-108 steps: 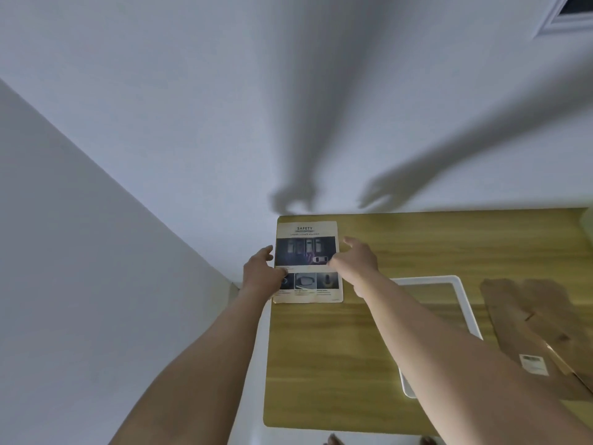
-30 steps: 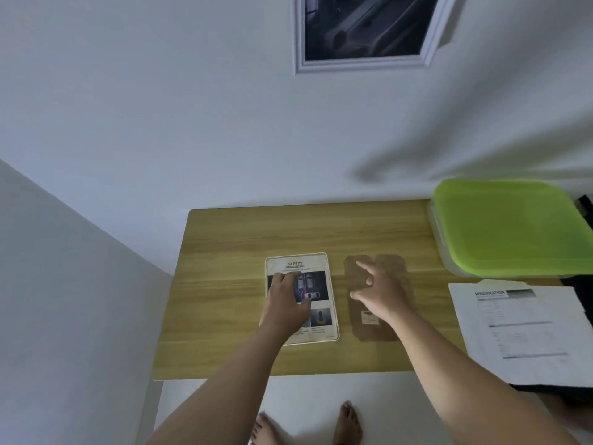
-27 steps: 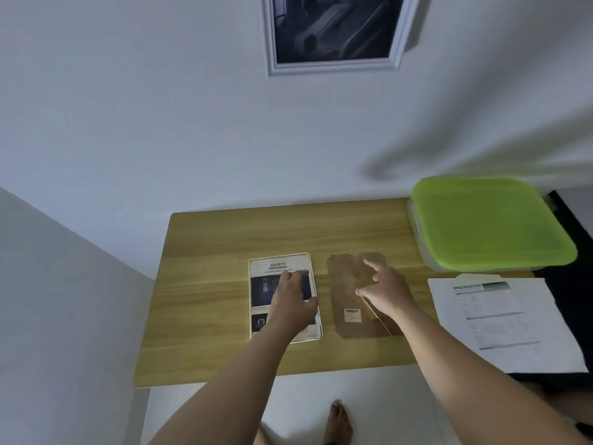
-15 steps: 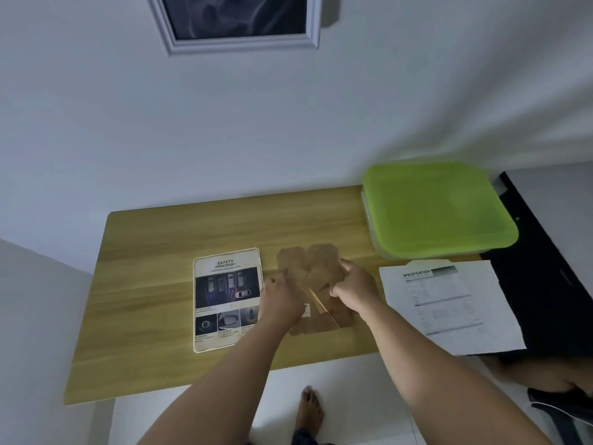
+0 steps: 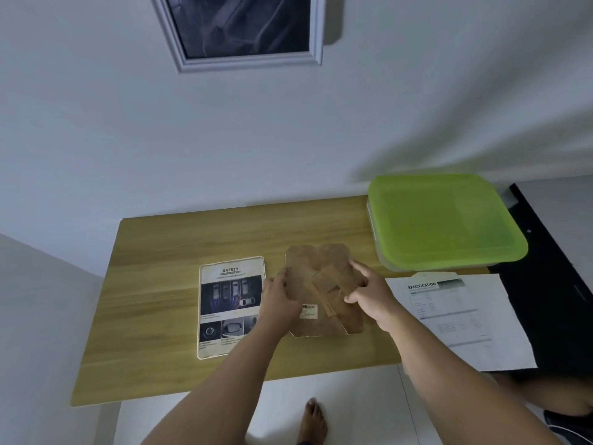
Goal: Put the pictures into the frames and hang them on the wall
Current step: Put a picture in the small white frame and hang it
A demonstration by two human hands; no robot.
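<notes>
The left hand (image 5: 278, 301) and right hand (image 5: 372, 295) each curl their fingers on the brown backing board (image 5: 321, 264), gripping its 9 and 3 o'clock edges, probably to lift it level off the table (image 5: 154, 284). The safety picture (image 5: 229, 303) lies face up just beside the board at its 9 o'clock, handy for joining the two. One framed picture (image 5: 244, 27) hangs on the wall at 12 o'clock.

The printed picture (image 5: 231, 306) is laid on the desk (image 5: 154, 284), left of the middle. Just right of it the backing board (image 5: 324, 274) is set, held by the left hand (image 5: 279, 300) at one side and the right hand (image 5: 372, 298) at the other. The lidded box (image 5: 446, 220) is parked at the back right corner, the specification sheet (image 5: 459, 319) before it, at the front right corner. A framed picture (image 5: 244, 27) is hung on the wall (image 5: 96, 123) behind.
</notes>
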